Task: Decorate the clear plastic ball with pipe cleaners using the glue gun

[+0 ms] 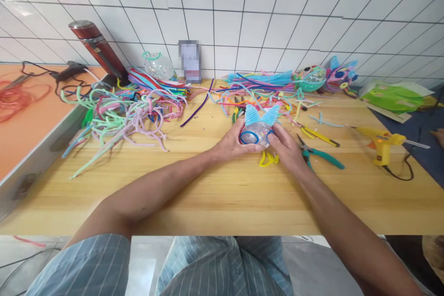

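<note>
Between my two hands is a clear ball with two light-blue ear shapes standing on top and blue rings on its front. My left hand is closed round its left side, the thumb along the bottom. My right hand grips the right side, its thumb by the right blue ring. Just under the ball lies a bent yellow pipe cleaner piece. To the right of my right hand are teal-handled pliers and a yellow cutter.
A yellow glue gun stands at the right. Tangled pipe cleaners cover the left side. Along the wall are a red flask, a phone, another clear ball and decorated balls. A green packet lies far right.
</note>
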Available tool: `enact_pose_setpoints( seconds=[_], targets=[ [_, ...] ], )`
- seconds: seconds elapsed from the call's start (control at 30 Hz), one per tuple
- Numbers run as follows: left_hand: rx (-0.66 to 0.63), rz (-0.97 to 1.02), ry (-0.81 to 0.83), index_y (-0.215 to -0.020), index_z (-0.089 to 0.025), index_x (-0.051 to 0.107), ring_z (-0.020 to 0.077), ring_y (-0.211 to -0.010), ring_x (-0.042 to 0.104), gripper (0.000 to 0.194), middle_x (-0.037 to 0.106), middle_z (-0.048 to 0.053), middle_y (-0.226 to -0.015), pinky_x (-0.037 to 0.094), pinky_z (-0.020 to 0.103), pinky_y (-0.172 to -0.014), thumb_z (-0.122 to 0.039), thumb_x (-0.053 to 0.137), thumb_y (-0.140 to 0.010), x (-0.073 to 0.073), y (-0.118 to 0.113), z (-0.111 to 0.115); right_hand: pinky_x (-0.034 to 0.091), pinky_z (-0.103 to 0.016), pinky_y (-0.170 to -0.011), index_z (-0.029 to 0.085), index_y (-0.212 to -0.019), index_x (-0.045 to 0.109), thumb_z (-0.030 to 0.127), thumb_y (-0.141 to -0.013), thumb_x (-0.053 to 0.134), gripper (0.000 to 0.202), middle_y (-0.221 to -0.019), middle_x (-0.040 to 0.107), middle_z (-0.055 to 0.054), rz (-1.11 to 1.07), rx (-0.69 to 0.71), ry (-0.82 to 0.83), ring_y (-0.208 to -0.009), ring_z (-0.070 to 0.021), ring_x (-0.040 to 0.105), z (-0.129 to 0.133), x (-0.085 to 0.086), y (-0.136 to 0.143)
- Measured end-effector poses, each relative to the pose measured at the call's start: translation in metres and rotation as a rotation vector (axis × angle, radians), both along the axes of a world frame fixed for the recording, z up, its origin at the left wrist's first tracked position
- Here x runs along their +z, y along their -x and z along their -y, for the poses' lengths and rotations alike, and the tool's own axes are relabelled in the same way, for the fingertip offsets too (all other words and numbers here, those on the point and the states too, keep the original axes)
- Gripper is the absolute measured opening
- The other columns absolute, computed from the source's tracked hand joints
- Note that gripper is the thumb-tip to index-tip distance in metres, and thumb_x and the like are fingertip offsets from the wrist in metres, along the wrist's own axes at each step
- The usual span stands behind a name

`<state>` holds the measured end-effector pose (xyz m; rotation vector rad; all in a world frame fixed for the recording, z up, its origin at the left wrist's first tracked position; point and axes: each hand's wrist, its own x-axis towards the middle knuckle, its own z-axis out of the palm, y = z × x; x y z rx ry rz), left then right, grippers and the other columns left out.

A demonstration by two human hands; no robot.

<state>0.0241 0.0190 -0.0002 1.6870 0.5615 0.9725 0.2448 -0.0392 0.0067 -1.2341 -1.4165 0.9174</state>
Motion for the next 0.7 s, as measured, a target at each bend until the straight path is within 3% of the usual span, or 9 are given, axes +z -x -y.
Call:
enact_pose_setpoints(
  seconds=[0.1, 0.23, 0.3, 0.7],
  targets=[
    [-0.030, -0.005, 0.021, -0.155, -0.020, 0.053, 0.0402, -0.148, 0.062, 0.100, 0.062, 0.017, -0.158, 0.056, 0.052, -0.124, -0.075, 0.093, -0.081, 0.005, 0.003, 0.001, 0.052, -0.059, -0.132, 0.031, -0.146, 0.073, 0.089, -0.091, 0.076, 0.080, -0.153, 0.078, -0.009, 0.015, -0.013, 0.005, -0.155, -0.0412, 0.063, 0.000, -0.001, -0.001],
    [-0.023, -0.037, 0.056, -0.152, -0.020, 0.059, 0.0406, -0.149, 0.060, 0.074, 0.066, 0.016, -0.158, 0.049, 0.056, -0.131, -0.064, 0.079, -0.096, 0.013, 0.009, 0.002, 0.057, -0.058, -0.127, 0.030, -0.144, 0.073, 0.090, -0.090, 0.077, 0.080, -0.153, 0.078, -0.010, 0.016, -0.018, 0.002, -0.149, -0.0409, 0.068, 0.000, -0.001, -0.003],
    [-0.013, -0.025, 0.070, -0.151, -0.020, 0.061, 0.0411, -0.152, 0.059, 0.068, 0.066, 0.015, -0.158, 0.046, 0.057, -0.134, -0.058, 0.077, -0.096, 0.015, 0.009, 0.002, 0.057, -0.057, -0.126, 0.030, -0.145, 0.073, 0.089, -0.091, 0.077, 0.080, -0.152, 0.079, -0.010, 0.017, -0.003, -0.001, -0.145, -0.0401, 0.071, -0.001, -0.001, -0.003],
    [-0.012, 0.032, 0.096, -0.155, -0.021, 0.057, 0.0392, -0.158, 0.055, 0.071, 0.064, 0.015, -0.162, 0.043, 0.056, -0.138, -0.053, 0.074, -0.094, 0.009, 0.003, 0.001, 0.053, -0.054, -0.130, 0.034, -0.159, 0.068, 0.088, -0.095, 0.072, 0.084, -0.157, 0.076, -0.006, 0.063, 0.020, -0.019, -0.145, -0.0369, 0.071, 0.001, -0.004, -0.003]
  ],
)
